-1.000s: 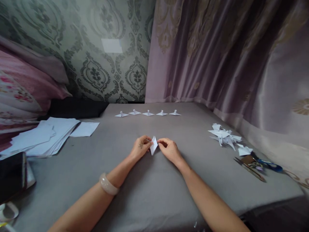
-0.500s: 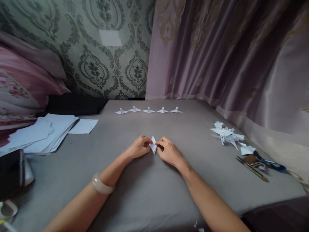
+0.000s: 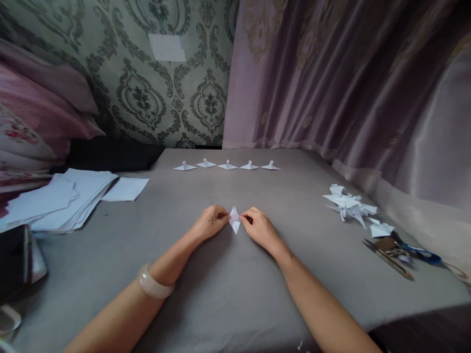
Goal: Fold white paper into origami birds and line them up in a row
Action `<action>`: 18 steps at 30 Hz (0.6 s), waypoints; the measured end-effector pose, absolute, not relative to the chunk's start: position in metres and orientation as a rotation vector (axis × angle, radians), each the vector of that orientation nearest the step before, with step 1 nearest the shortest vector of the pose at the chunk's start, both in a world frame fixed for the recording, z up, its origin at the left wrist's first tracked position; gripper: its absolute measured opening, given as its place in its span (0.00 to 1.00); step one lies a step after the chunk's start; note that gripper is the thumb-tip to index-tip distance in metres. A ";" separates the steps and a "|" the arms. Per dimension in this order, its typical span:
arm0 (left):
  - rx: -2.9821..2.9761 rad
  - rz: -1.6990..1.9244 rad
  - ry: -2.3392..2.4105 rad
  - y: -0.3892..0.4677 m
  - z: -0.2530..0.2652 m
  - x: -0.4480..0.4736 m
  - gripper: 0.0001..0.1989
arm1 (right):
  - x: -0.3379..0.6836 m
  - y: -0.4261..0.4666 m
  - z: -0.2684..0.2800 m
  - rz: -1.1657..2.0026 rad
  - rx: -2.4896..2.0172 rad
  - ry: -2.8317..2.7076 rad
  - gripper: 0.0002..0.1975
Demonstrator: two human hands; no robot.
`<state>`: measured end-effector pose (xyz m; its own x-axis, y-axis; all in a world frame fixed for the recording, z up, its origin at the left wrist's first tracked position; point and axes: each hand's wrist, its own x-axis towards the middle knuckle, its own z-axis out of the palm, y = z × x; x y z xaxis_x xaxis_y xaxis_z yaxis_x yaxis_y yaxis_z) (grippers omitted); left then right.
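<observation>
A small piece of folded white paper (image 3: 234,223), kite-shaped with a split upper tip, is between my hands over the middle of the table. My left hand (image 3: 213,221) pinches its left corner between thumb and fingers. On the opposite side, my right hand (image 3: 258,226) pinches the right corner in the same way. Both hands rest low, close to the grey cloth. Beyond them, several folded paper cranes (image 3: 227,165) stand in a row near the far edge.
At left lie stacked white sheets (image 3: 88,189), a smaller square pad (image 3: 127,189) and a dark phone (image 3: 14,262). To the right are a heap of folded paper (image 3: 349,203), blue-handled scissors (image 3: 423,255) and a pointed tool (image 3: 390,261). A pink curtain (image 3: 279,88) hangs behind.
The folded paper now lies flatter and shows a wider face, with my fingers drawn out to its side corners. The whole view has shifted slightly.
</observation>
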<state>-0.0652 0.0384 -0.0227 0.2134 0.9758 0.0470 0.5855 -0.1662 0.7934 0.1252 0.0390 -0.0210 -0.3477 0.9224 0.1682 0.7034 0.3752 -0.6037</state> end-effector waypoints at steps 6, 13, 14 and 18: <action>1.825 0.818 1.530 0.034 -0.015 -0.058 0.07 | 0.122 0.041 -0.023 0.581 -1.452 -2.155 0.09; 1.839 0.827 1.554 0.033 -0.021 -0.055 0.06 | 0.119 0.041 -0.023 0.506 -1.524 -2.233 0.10; 1.852 0.828 1.555 0.033 -0.023 -0.055 0.06 | 0.119 0.041 -0.023 0.481 -1.526 -2.252 0.11; 1.935 0.797 1.549 0.035 -0.030 -0.059 0.05 | 0.117 0.038 -0.023 0.385 -1.551 -2.297 0.09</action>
<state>-0.0585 0.0355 -0.0300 0.1678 0.9787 0.1181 0.6653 -0.2009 0.7190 0.1171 0.0383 -0.0233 -0.3450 0.9298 0.1280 0.8372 0.3665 -0.4060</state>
